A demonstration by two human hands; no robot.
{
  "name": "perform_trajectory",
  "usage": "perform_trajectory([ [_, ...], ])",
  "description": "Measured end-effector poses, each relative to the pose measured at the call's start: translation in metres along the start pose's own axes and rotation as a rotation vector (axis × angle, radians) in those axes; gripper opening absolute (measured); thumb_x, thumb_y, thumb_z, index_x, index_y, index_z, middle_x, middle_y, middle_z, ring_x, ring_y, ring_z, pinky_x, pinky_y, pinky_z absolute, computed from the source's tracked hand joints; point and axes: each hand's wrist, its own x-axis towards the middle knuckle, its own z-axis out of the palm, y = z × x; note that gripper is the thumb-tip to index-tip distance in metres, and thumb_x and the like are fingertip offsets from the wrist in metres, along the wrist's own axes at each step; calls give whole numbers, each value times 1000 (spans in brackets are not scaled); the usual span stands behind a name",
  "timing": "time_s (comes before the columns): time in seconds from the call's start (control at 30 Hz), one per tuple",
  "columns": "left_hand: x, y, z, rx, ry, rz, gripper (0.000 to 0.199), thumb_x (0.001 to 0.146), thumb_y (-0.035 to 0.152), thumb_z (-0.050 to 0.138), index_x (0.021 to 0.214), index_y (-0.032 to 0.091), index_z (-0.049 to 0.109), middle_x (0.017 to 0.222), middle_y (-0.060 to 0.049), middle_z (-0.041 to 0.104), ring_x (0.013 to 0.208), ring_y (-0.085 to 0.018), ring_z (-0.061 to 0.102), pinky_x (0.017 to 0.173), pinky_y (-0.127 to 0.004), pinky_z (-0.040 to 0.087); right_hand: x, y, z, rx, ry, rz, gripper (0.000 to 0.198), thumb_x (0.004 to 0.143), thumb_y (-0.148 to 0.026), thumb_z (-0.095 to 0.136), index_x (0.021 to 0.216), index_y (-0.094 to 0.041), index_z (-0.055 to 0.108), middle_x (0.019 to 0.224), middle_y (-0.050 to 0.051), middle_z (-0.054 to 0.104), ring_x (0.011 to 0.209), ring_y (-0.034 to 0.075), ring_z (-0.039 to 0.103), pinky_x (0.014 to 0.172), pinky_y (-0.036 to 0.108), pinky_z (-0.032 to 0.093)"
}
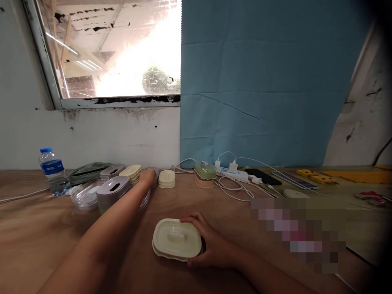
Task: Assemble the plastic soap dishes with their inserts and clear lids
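My right hand (211, 243) rests on the wooden table (36, 237), its fingers wrapped around the right side of a cream oval lidded box (176, 239) near the front. My left hand (147, 177) reaches far forward to the row of boxes at the back and touches a grey box (154, 175) between a stack of cream pieces (132, 172) and a small cream box (167, 179). The fingers are hidden behind the hand, so the grip is unclear.
A water bottle (53, 171), a green pouch (87, 171), clear lids (85, 196) and mauve boxes (112, 190) sit at back left. A green box (204, 173), power strip (234, 173) with white cables, phones (263, 176) and yellow parts (318, 177) lie at right.
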Motion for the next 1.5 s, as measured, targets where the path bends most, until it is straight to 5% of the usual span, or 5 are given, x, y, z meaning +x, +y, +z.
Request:
perform_trajectory([
  [0.57, 3, -7, 4, -44, -32, 25, 23, 78, 31, 54, 95, 14, 56, 100, -6, 58, 93, -18, 54, 78, -37, 44, -1, -2, -1, 7, -16, 17, 84, 51, -37, 74, 124, -26, 34, 123, 4, 24, 118, 23, 29, 100, 32, 24],
  [0.73, -5, 0, -6, -91, 58, 49, 25, 62, 23, 66, 86, 18, 60, 95, -8, 62, 96, -24, 54, 80, -30, 41, -1, -5, -2, -27, -15, 7, 74, 52, -37, 73, 118, -26, 40, 120, 3, 27, 114, 23, 32, 97, 31, 27],
  [1.03, -100, 26, -50, -307, 303, 415, 24, 73, 24, 50, 96, 19, 55, 93, -4, 58, 91, -18, 51, 83, -27, 37, -1, -13, 6, -219, 138, 78, 50, 51, -42, 73, 90, -24, 48, 102, 1, 37, 91, 19, 44, 78, 29, 39],
  [1.23, -172, 7, -16, -517, 161, 518, 19, 72, 20, 47, 90, 21, 55, 91, -4, 56, 86, -18, 51, 76, -27, 40, 4, -12, 0, -300, 243, 64, 32, 59, -42, 68, 77, -21, 51, 95, 3, 46, 91, 22, 45, 79, 31, 39],
  [1.5, -167, -27, 16, -561, 139, 478, 17, 73, 13, 42, 79, 20, 56, 82, -4, 57, 78, -16, 53, 70, -24, 41, -3, -10, -30, -256, 20, -144, 39, 64, -13, 52, 101, -24, 60, 101, 3, 52, 94, 20, 51, 86, 31, 39],
])
